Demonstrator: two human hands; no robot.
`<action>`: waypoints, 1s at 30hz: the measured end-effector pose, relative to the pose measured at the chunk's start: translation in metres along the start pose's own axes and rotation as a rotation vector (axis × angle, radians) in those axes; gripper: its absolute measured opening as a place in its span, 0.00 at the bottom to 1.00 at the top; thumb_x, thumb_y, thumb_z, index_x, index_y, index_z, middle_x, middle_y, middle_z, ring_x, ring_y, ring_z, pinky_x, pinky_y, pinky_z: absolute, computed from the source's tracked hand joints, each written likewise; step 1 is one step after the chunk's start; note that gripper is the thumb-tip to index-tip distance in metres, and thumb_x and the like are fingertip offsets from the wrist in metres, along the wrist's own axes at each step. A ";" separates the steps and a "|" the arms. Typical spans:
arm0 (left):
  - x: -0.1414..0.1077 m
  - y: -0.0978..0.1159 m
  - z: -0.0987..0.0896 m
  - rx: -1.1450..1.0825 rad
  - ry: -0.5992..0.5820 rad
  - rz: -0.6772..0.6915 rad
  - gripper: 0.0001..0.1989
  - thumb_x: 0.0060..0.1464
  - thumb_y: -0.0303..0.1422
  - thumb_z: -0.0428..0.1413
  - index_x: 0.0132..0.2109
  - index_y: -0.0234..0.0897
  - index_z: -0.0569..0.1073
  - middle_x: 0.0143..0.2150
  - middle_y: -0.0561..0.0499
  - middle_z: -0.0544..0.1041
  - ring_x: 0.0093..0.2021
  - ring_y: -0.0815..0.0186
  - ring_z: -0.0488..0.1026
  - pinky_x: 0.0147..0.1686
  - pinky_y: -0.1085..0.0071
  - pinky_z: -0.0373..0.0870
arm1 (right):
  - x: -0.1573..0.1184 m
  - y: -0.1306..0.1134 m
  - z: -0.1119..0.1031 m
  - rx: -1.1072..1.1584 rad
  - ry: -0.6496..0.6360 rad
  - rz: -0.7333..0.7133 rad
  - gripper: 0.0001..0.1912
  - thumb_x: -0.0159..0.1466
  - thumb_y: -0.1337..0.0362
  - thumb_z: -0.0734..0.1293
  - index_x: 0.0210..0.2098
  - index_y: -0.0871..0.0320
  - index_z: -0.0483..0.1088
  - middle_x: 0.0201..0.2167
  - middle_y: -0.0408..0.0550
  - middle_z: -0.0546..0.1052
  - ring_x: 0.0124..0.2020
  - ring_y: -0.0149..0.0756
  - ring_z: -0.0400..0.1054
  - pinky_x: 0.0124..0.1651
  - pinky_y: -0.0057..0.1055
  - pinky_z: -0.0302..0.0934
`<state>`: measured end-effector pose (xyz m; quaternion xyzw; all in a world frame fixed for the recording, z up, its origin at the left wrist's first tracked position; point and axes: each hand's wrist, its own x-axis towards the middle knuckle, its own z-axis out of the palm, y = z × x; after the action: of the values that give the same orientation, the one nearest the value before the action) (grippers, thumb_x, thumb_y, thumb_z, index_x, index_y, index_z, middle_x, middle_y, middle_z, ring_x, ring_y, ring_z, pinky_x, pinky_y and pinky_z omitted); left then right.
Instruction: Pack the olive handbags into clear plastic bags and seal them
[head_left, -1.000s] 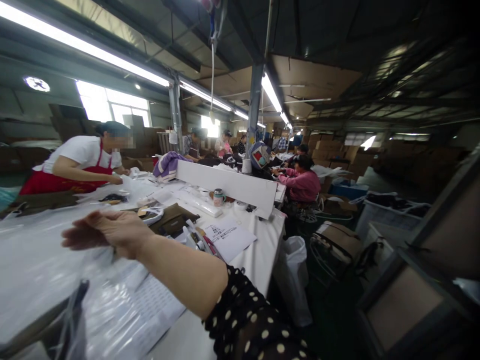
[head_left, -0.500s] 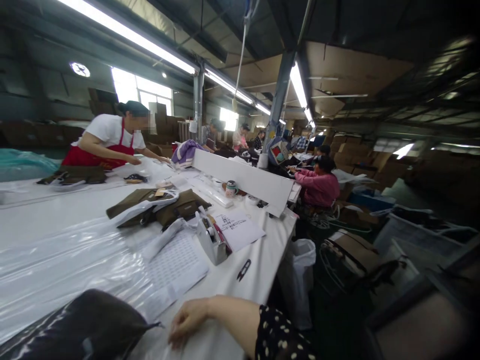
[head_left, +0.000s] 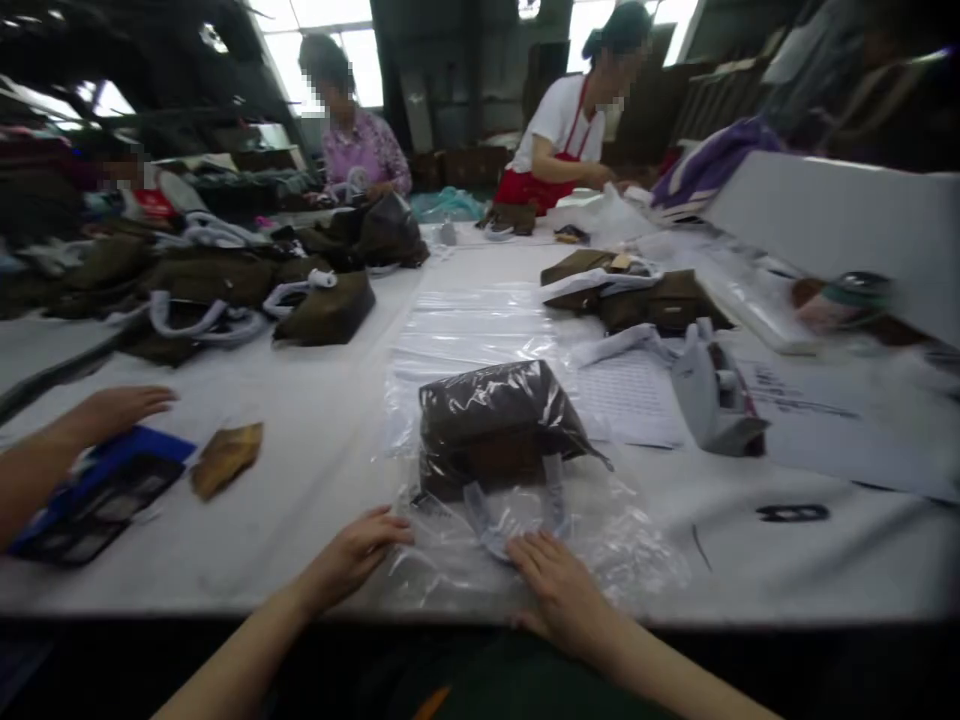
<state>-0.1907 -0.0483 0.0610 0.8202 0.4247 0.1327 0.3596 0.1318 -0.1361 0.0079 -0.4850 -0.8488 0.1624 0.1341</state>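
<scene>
A dark bag [head_left: 487, 420] in clear plastic lies in front of me, its pale wrapped handles [head_left: 491, 530] toward the table's near edge. My left hand [head_left: 360, 550] rests at the left edge of the plastic [head_left: 435, 575], fingers stretched out and slightly bent. Over the handle's lower end lies my right hand [head_left: 559, 585], its fingers spread flat on the plastic. Neither hand is closed round anything. Beyond the bag, flat clear plastic sheets [head_left: 472, 320] cover the table.
Another person's hand [head_left: 124, 405] is at the left by a blue item [head_left: 154, 450]. Olive bags [head_left: 322, 310] are piled at the back left, others [head_left: 660, 300] at the right. A tape dispenser [head_left: 709, 400] and thread snips [head_left: 793, 513] stand and lie right.
The view has swung left and down to the table in front of me. Both my hands now show at the plastic; earlier only one hand was in view, above the table's near part.
</scene>
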 end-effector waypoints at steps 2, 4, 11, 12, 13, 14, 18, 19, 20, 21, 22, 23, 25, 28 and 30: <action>0.004 0.000 0.001 0.024 0.036 -0.028 0.13 0.58 0.33 0.46 0.43 0.43 0.75 0.43 0.52 0.77 0.50 0.63 0.70 0.58 0.63 0.58 | -0.005 -0.006 0.010 -0.101 0.114 -0.021 0.31 0.55 0.62 0.69 0.56 0.64 0.61 0.54 0.58 0.66 0.56 0.48 0.57 0.60 0.44 0.52; 0.013 0.009 0.005 0.035 0.135 -0.043 0.14 0.59 0.33 0.44 0.43 0.41 0.74 0.42 0.51 0.77 0.54 0.62 0.66 0.57 0.64 0.60 | -0.010 -0.011 0.010 -0.220 0.238 -0.058 0.22 0.57 0.69 0.65 0.52 0.62 0.66 0.52 0.58 0.68 0.54 0.50 0.59 0.55 0.45 0.57; 0.026 0.033 0.015 -0.067 0.264 -0.088 0.15 0.61 0.38 0.42 0.36 0.37 0.70 0.34 0.51 0.75 0.37 0.66 0.73 0.40 0.73 0.68 | -0.016 -0.009 0.013 0.014 0.065 0.017 0.27 0.56 0.76 0.58 0.55 0.63 0.63 0.35 0.55 0.73 0.38 0.46 0.66 0.43 0.41 0.63; 0.030 0.031 0.013 -0.048 0.313 -0.119 0.16 0.61 0.39 0.41 0.35 0.37 0.69 0.31 0.52 0.74 0.32 0.68 0.72 0.36 0.74 0.68 | -0.008 -0.005 0.013 0.200 0.027 0.088 0.25 0.56 0.76 0.57 0.53 0.61 0.65 0.35 0.54 0.74 0.39 0.46 0.67 0.44 0.41 0.61; 0.036 0.029 0.009 -0.015 0.375 -0.149 0.17 0.61 0.40 0.41 0.34 0.37 0.69 0.28 0.53 0.73 0.29 0.69 0.71 0.33 0.75 0.67 | 0.001 -0.002 0.012 0.398 -0.004 0.165 0.22 0.57 0.74 0.57 0.51 0.59 0.67 0.34 0.53 0.74 0.39 0.45 0.67 0.45 0.41 0.60; 0.044 0.027 0.004 0.028 0.446 -0.177 0.17 0.61 0.41 0.40 0.33 0.37 0.68 0.25 0.54 0.72 0.27 0.69 0.70 0.31 0.75 0.66 | 0.013 0.001 0.010 0.581 -0.029 0.236 0.18 0.58 0.71 0.58 0.47 0.58 0.68 0.32 0.51 0.74 0.38 0.44 0.67 0.45 0.40 0.59; 0.086 0.027 -0.017 0.180 0.652 -0.228 0.17 0.61 0.41 0.40 0.34 0.38 0.69 0.23 0.55 0.69 0.25 0.68 0.67 0.29 0.73 0.63 | 0.049 0.000 0.012 0.950 -0.070 0.327 0.13 0.60 0.57 0.58 0.38 0.58 0.66 0.29 0.48 0.75 0.35 0.40 0.69 0.40 0.36 0.61; 0.097 0.029 -0.017 0.218 0.680 -0.225 0.16 0.60 0.40 0.42 0.33 0.38 0.69 0.24 0.54 0.69 0.27 0.67 0.68 0.31 0.72 0.63 | 0.051 -0.003 0.016 0.997 -0.085 0.332 0.15 0.60 0.54 0.56 0.37 0.58 0.66 0.31 0.49 0.75 0.35 0.40 0.70 0.39 0.35 0.62; 0.108 0.032 -0.014 0.257 0.703 -0.217 0.15 0.59 0.40 0.44 0.32 0.39 0.70 0.25 0.53 0.70 0.30 0.65 0.68 0.34 0.70 0.63 | 0.050 -0.006 0.022 1.052 -0.100 0.342 0.17 0.60 0.52 0.56 0.37 0.58 0.65 0.33 0.50 0.76 0.36 0.41 0.70 0.38 0.35 0.62; 0.118 0.034 -0.009 0.296 0.722 -0.209 0.13 0.58 0.39 0.47 0.30 0.39 0.70 0.28 0.51 0.72 0.33 0.63 0.69 0.38 0.68 0.63 | 0.047 -0.009 0.029 1.118 -0.113 0.359 0.19 0.59 0.49 0.56 0.38 0.58 0.65 0.35 0.51 0.76 0.37 0.41 0.70 0.39 0.36 0.62; 0.127 0.037 0.000 0.331 0.744 -0.206 0.11 0.57 0.38 0.49 0.30 0.38 0.70 0.30 0.50 0.72 0.36 0.61 0.68 0.41 0.65 0.62 | 0.042 -0.011 0.037 1.188 -0.122 0.379 0.22 0.58 0.47 0.57 0.40 0.58 0.66 0.37 0.51 0.75 0.38 0.42 0.70 0.40 0.36 0.61; 0.134 0.039 0.010 0.361 0.770 -0.210 0.10 0.56 0.37 0.51 0.31 0.38 0.71 0.33 0.48 0.73 0.39 0.59 0.68 0.43 0.63 0.61 | 0.038 -0.013 0.044 1.258 -0.131 0.395 0.24 0.57 0.45 0.59 0.41 0.58 0.66 0.38 0.52 0.75 0.40 0.42 0.69 0.42 0.37 0.61; 0.142 0.042 0.032 0.407 0.831 -0.233 0.08 0.55 0.36 0.51 0.34 0.37 0.71 0.36 0.45 0.72 0.42 0.56 0.66 0.45 0.58 0.60 | 0.030 -0.018 0.058 1.386 -0.149 0.406 0.29 0.54 0.43 0.62 0.46 0.58 0.66 0.43 0.52 0.74 0.46 0.44 0.67 0.47 0.38 0.58; 0.141 0.047 0.058 0.424 0.890 -0.216 0.08 0.56 0.34 0.50 0.36 0.35 0.71 0.36 0.44 0.72 0.41 0.55 0.67 0.45 0.56 0.61 | 0.030 -0.020 0.066 1.397 -0.179 0.350 0.33 0.53 0.39 0.62 0.47 0.57 0.67 0.44 0.53 0.74 0.47 0.46 0.67 0.47 0.40 0.59; 0.142 0.056 0.072 0.387 0.930 -0.149 0.09 0.58 0.33 0.48 0.39 0.36 0.71 0.37 0.45 0.72 0.41 0.56 0.68 0.46 0.56 0.63 | 0.038 -0.008 0.058 1.254 -0.101 0.271 0.30 0.55 0.39 0.60 0.45 0.56 0.69 0.39 0.50 0.75 0.39 0.42 0.70 0.42 0.40 0.62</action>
<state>-0.0335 0.0090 0.0374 0.6933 0.6141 0.3768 -0.0178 0.0845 -0.1149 -0.0387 -0.4093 -0.5290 0.6660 0.3302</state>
